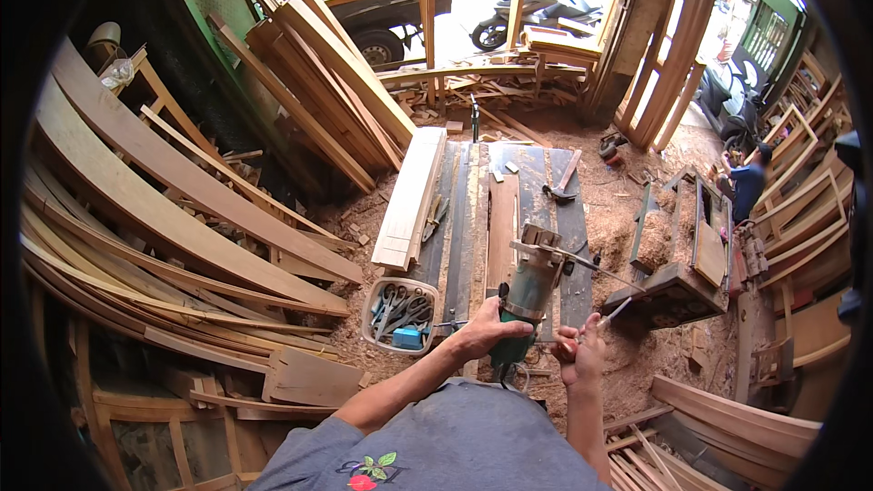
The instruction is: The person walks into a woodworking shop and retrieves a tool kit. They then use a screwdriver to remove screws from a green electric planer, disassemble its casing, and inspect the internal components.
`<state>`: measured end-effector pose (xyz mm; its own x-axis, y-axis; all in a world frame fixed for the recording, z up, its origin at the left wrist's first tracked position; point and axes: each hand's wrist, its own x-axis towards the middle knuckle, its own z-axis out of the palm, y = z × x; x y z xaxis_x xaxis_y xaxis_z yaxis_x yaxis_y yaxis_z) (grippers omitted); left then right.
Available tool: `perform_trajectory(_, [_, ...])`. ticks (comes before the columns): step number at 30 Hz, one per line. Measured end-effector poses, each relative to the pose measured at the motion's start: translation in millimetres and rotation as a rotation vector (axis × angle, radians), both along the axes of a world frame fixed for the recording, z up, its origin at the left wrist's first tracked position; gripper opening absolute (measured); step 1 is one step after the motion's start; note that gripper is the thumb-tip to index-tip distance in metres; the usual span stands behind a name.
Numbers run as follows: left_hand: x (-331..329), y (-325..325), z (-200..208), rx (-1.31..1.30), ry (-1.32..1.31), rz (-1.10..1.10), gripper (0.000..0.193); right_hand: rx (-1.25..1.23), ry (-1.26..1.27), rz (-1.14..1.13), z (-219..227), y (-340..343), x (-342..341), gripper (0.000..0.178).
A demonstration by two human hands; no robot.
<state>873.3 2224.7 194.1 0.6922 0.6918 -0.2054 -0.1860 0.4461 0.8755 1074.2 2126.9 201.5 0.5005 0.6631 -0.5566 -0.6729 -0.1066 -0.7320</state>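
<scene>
My left hand (496, 332) is closed round the green body of a power tool with a silver metal barrel, which looks like a wood router (530, 286). Its base end points away from me, tilted over the near part of the workbench (573, 209). A thin metal rod sticks out from it to the right. Just right of the router, my right hand (582, 350) is closed on a slim, pale tool (620, 307) that points up and right; its exact kind is too small to tell. Whether that tool touches the router, I cannot tell.
A hammer (562, 184) and pliers (436, 218) lie on the bench beside pale boards (414, 200). Left of it stands a plastic tub (368, 332) of hand tools. At right are a shavings-covered machine (677, 282) and a person (750, 184). Long planks (182, 191) are stacked left.
</scene>
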Motion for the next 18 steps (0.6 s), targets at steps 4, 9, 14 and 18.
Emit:
perform_trajectory(4, [-12.3, 12.6, 22.6, 0.016, -0.049, 0.197, 0.065, 0.011, -0.174, -0.202, 11.0, -22.1, 26.5, 0.031])
perform_trajectory(9, [-28.5, 25.4, 46.1, -0.072, -0.124, 0.194, 0.066, 0.332, -0.608, 0.281, 79.4, -52.6, 28.2, 0.035])
perform_trajectory(14, [-33.9, 16.5, 46.0, -0.092, 0.033, 0.23, 0.056, 0.251, -0.871, 0.738, 114.9, -46.8, -1.9, 0.038])
perform_trajectory(18, [-42.2, 15.1, 43.7, 0.142, 0.36, 0.183, 0.073, 0.194, -0.69, 0.846, 122.1, -35.8, -16.2, 0.034])
